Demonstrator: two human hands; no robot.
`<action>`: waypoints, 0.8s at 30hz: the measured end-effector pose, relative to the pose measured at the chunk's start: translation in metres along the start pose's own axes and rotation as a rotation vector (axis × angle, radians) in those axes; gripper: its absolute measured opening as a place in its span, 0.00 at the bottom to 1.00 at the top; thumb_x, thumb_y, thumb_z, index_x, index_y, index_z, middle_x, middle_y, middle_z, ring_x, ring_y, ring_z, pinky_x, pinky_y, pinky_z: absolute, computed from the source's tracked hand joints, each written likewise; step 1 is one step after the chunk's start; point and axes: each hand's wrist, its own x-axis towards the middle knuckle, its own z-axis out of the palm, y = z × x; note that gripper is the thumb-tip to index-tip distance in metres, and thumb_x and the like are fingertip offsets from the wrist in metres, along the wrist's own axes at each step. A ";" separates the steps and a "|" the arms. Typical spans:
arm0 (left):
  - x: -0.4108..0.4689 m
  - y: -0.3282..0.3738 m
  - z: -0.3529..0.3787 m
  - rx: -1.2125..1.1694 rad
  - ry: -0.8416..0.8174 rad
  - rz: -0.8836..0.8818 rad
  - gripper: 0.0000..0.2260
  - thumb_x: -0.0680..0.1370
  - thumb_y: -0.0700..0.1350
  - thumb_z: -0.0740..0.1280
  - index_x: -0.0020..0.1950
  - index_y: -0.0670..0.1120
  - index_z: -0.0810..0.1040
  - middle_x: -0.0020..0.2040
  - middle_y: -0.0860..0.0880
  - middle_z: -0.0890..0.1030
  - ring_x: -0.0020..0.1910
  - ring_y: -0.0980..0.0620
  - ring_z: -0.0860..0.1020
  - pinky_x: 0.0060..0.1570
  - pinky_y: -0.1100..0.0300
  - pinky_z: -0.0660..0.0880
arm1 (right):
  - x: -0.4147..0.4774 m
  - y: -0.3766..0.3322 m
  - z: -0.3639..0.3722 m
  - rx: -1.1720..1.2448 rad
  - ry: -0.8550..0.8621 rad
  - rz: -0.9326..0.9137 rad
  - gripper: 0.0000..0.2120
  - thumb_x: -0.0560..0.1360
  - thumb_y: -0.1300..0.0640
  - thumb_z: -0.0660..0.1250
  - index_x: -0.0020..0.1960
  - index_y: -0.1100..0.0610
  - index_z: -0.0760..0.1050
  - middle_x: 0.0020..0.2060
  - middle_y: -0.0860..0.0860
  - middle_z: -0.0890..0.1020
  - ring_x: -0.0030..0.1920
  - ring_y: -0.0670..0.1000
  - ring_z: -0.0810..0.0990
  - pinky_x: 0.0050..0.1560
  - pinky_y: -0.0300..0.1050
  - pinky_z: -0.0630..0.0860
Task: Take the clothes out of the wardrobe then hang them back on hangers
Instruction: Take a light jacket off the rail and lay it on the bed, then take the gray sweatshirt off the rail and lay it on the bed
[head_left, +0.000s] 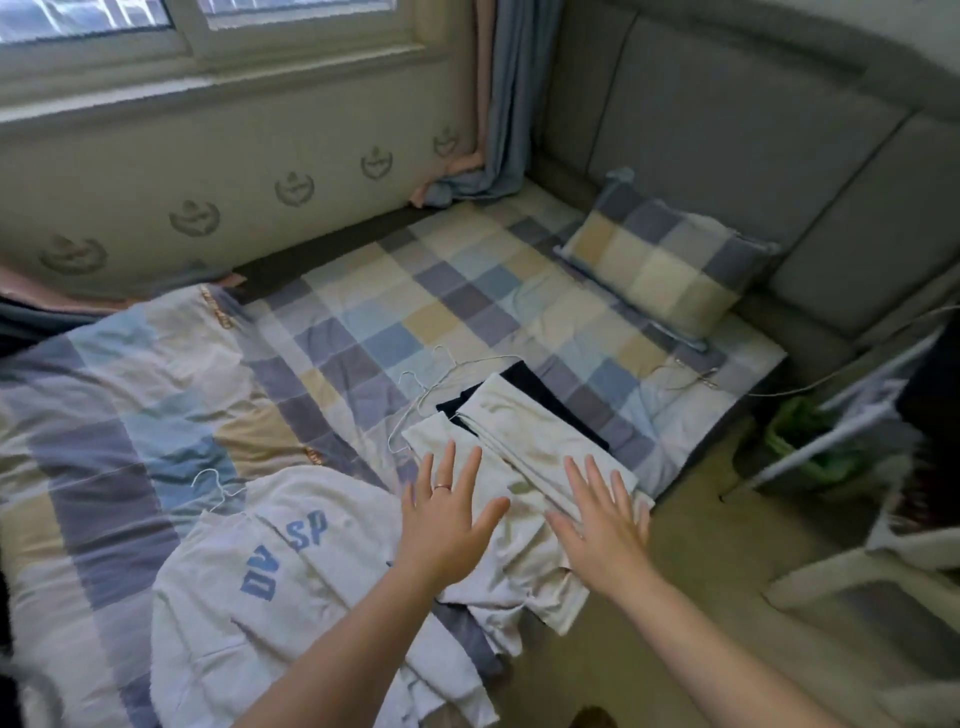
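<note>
A pale cream garment (524, 441) lies spread near the bed's front edge, over a dark navy piece (540, 387). My left hand (449, 512) and my right hand (602, 517) hover flat over its lower part, fingers spread, holding nothing. A white top with blue letters (270, 561) lies to the left, a thin wire hanger (218, 486) sticking out at its neck. More white wire hangers (431, 379) lie on the sheet behind the cream garment.
The checked bed sheet (395, 312) and a bunched checked quilt (114, 405) cover the bed. A checked pillow (665, 260) leans on the grey padded headboard (753, 130). A white rack (852, 415) and green bin (795, 431) stand on the floor at right.
</note>
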 end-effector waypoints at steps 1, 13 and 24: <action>0.004 0.027 0.009 0.007 -0.006 0.030 0.32 0.79 0.70 0.46 0.80 0.62 0.42 0.81 0.54 0.38 0.79 0.48 0.35 0.76 0.45 0.39 | -0.005 0.026 -0.011 0.005 0.017 0.016 0.31 0.80 0.36 0.47 0.78 0.40 0.37 0.78 0.43 0.38 0.78 0.52 0.35 0.74 0.63 0.36; 0.037 0.364 0.134 0.238 -0.147 0.558 0.38 0.71 0.74 0.35 0.79 0.62 0.37 0.80 0.53 0.36 0.78 0.47 0.34 0.76 0.44 0.36 | -0.102 0.335 -0.135 0.051 0.314 0.410 0.32 0.80 0.35 0.48 0.78 0.39 0.37 0.79 0.44 0.39 0.78 0.54 0.37 0.74 0.66 0.39; 0.027 0.675 0.244 0.293 -0.275 1.270 0.33 0.78 0.70 0.46 0.79 0.62 0.37 0.80 0.54 0.35 0.79 0.47 0.35 0.76 0.43 0.37 | -0.232 0.534 -0.226 0.134 0.663 0.913 0.31 0.80 0.35 0.48 0.78 0.40 0.39 0.79 0.44 0.39 0.78 0.53 0.36 0.74 0.64 0.36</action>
